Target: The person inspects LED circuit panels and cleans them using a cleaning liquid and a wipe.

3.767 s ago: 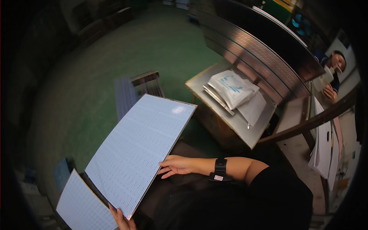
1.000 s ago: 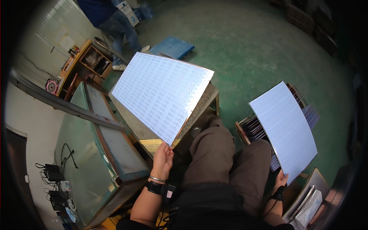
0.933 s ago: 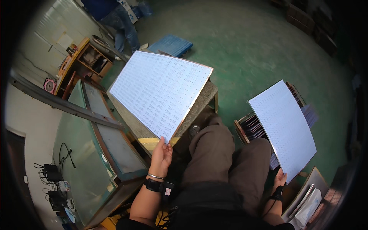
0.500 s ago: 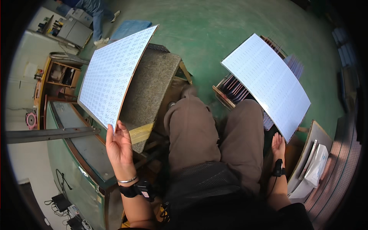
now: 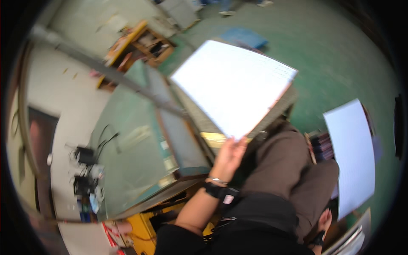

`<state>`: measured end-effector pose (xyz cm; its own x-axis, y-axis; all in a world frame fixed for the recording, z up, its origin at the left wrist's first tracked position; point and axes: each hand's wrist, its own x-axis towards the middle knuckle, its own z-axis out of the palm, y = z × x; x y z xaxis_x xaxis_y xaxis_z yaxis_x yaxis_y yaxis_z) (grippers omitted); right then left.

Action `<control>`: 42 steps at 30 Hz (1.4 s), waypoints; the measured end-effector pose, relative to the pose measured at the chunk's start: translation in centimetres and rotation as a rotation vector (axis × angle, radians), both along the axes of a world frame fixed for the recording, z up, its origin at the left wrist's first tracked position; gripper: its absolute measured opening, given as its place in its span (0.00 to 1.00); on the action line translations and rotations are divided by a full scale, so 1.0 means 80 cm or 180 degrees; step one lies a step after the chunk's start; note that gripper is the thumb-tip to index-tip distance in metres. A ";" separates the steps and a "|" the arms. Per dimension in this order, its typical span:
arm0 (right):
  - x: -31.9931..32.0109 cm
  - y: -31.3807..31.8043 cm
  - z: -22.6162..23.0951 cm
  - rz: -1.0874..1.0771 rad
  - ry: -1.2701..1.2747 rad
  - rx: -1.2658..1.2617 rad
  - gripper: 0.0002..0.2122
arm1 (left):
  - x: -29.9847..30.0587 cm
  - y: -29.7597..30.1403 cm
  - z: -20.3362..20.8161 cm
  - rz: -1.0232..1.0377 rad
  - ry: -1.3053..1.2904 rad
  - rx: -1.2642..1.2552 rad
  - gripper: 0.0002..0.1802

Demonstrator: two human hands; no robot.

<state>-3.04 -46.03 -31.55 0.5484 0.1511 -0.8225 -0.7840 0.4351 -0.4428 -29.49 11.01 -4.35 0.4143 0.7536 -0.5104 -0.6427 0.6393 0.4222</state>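
Details lost to blur, glare and overlap.
On the left panel (image 5: 236, 87), markings are mostly washed out; much of the table (image 5: 280, 105) is covered. The rack (image 5: 321, 146) is partly hidden by the right panel (image 5: 353, 157). The right hand (image 5: 325, 221) is blurred. A co-worker (image 5: 226, 5) is cut off above.

We are looking over a green floor (image 5: 312, 100). At our left, a pale wall (image 5: 74, 95) is rising beside a dark-framed doorway (image 5: 42, 134); farther back, an open wooden cabinet (image 5: 146, 43) is standing, and a grey bar (image 5: 127, 83) is slanting across our view of a green-topped table (image 5: 127, 170).
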 end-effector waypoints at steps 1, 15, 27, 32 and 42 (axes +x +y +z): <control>0.016 -0.046 -0.024 0.0187 -0.0156 0.0008 0.11 | 0.016 -0.002 -0.008 -0.0126 -0.0093 -0.0148 0.12; 0.106 0.148 -0.051 0.2636 0.0894 0.0825 0.18 | 0.000 -0.024 -0.017 -0.0838 0.1051 -0.0002 0.23; 0.073 0.061 0.002 0.2150 -0.0204 -0.1097 0.19 | -0.077 -0.089 0.089 -0.2062 0.1966 0.2787 0.15; 0.011 0.166 0.163 0.1612 -0.0580 -0.1079 0.14 | -0.017 -0.112 0.201 -0.2669 0.1873 0.3757 0.16; -0.058 0.096 0.253 0.0938 -0.1783 -0.1304 0.13 | 0.100 -0.230 0.302 -0.3905 -0.2068 0.4023 0.20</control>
<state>-7.68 -38.38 -11.29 0.8853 0.0984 -0.4544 -0.4524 -0.0431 -0.8908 -21.45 -7.42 19.79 0.8210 -0.3162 0.4753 -0.3620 0.3554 0.8618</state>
